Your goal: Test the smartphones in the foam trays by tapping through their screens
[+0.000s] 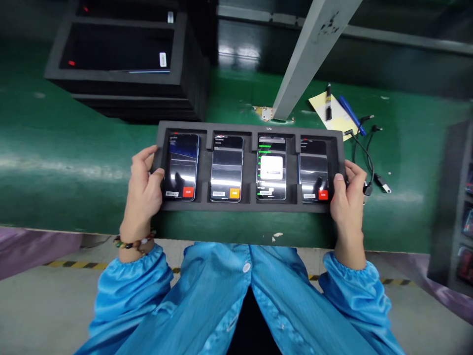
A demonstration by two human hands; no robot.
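Note:
A black foam tray (229,207) is gripped at its two short ends. My left hand (143,190) closes round the left end, thumb on top. At the right end, my right hand (348,197) is wrapped the same way. Several smartphones lie face up in the tray's slots, all with lit screens. The leftmost phone (182,170) and the rightmost phone (313,167) show a red square. An orange square is on the second phone (226,165). The third phone (272,185) has green text and a white pop-up box.
Stacked black trays (181,84) with phones stand at the back left of the green table (74,167). A grey metal post (306,54) rises behind my tray. Yellow paper (318,103), a black marker (328,101), a blue pen (351,114) and black cables (364,153) lie right. More dark trays (449,207) are at the far right.

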